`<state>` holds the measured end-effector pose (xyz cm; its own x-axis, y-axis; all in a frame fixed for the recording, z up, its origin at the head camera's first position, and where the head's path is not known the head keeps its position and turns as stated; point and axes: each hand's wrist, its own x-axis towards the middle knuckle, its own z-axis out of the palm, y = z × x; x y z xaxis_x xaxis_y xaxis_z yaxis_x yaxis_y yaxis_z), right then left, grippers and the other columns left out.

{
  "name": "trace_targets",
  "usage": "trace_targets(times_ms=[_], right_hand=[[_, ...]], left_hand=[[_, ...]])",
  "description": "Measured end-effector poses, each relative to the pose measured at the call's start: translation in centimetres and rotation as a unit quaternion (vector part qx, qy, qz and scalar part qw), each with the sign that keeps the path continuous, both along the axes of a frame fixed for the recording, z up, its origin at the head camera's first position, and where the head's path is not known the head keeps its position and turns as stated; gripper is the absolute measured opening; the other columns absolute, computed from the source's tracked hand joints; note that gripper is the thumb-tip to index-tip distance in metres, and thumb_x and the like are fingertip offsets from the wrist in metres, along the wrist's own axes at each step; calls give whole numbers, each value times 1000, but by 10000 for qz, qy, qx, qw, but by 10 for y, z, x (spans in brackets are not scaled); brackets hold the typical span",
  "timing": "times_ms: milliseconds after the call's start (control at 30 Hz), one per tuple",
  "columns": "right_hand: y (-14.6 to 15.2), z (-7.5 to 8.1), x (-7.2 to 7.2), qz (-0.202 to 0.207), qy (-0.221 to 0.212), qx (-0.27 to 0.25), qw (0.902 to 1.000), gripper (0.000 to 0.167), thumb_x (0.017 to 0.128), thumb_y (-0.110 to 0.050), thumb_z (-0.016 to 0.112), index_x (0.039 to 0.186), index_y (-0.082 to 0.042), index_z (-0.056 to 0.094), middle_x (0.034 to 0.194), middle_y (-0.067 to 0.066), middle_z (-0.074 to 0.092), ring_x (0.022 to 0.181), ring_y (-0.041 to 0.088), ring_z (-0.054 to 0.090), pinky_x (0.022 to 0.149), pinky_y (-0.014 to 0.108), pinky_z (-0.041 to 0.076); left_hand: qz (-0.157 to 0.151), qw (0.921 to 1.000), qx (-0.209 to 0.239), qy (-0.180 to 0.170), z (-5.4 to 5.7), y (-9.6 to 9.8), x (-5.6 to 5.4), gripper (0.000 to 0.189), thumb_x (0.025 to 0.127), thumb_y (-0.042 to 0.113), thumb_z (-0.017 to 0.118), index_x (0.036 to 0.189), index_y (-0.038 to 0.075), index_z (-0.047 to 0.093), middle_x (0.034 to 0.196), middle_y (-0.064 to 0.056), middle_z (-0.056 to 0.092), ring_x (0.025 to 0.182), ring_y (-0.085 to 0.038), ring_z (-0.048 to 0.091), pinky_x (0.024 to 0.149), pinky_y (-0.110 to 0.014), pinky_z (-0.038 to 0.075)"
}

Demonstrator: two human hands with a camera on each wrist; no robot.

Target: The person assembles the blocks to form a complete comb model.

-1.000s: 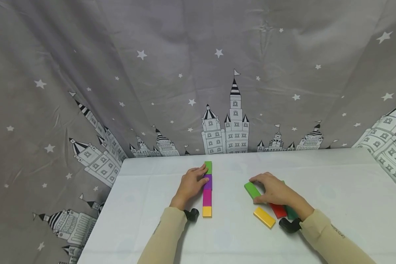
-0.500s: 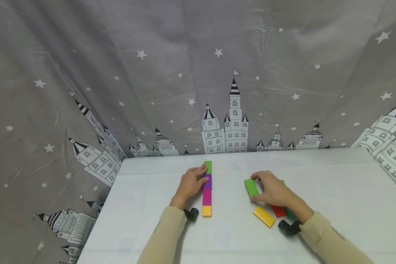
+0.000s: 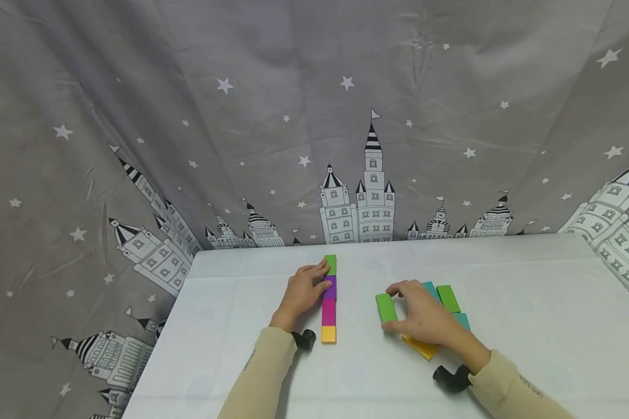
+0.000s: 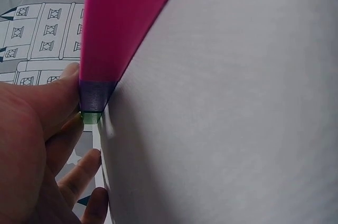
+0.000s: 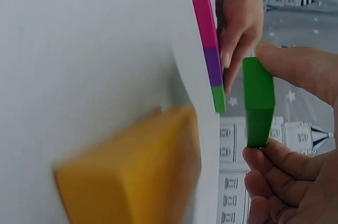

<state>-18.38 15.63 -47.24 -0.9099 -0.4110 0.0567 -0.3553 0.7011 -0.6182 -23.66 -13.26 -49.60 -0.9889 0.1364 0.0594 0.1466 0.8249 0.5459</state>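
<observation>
The right hand (image 3: 421, 314) pinches a green block (image 3: 386, 307) by its two ends, between the thumb and the fingers, and this block is situated between the two hands, well apart from the left hand (image 3: 303, 291). The left hand, with its fingers relaxed, touches the purple piece (image 3: 331, 293) and the green piece (image 3: 332, 266) of a straight row (image 3: 328, 312). In the head view, the right hand partly covers a yellow-orange block (image 3: 421, 349).

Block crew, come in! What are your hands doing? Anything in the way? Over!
Right hand pinches a green block. Left hand touches the block row. Loose yellow block near right hand, not between green block and row.
</observation>
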Motion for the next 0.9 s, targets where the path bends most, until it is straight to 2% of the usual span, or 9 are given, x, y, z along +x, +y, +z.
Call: trace_targets(times_ms=[200, 433, 600, 900], right_hand=[[-14, -2, 10, 20, 142, -173, 9997, 65, 72, -38, 90, 123, -9, 63, 115, 1, 62, 108, 20, 56, 94, 43, 51], [-34, 0, 24, -129, -125, -286, 9994, 64, 71, -36, 91, 123, -12, 63, 117, -1, 61, 109, 17, 57, 96, 40, 52], [-47, 0, 33, -116, -95, -328, 9993, 64, 70, -35, 91, 122, -10, 64, 115, -1, 63, 109, 17, 55, 97, 42, 52], [-66, -4, 49, 139, -356, -183, 9991, 65, 72, -40, 89, 123, -9, 63, 115, 0, 62, 109, 18, 53, 99, 45, 51]], left_hand=[[-43, 10000, 34, 21, 0, 0, 0, 47, 96, 26, 70, 140, 13, 60, 151, 4, 50, 138, -30, 45, 114, -55, 35], [-69, 10000, -1, 46, -1, -1, -1, 47, 96, 25, 69, 140, 13, 60, 152, 4, 49, 138, -30, 45, 113, -54, 35], [-51, 10000, -4, 11, -1, -2, -1, 47, 96, 26, 69, 140, 14, 60, 152, 4, 49, 139, -29, 45, 114, -55, 34], [-142, 9998, -40, 136, -1, -2, 0, 47, 96, 25, 69, 140, 12, 60, 152, 2, 49, 138, -30, 45, 114, -54, 35]])
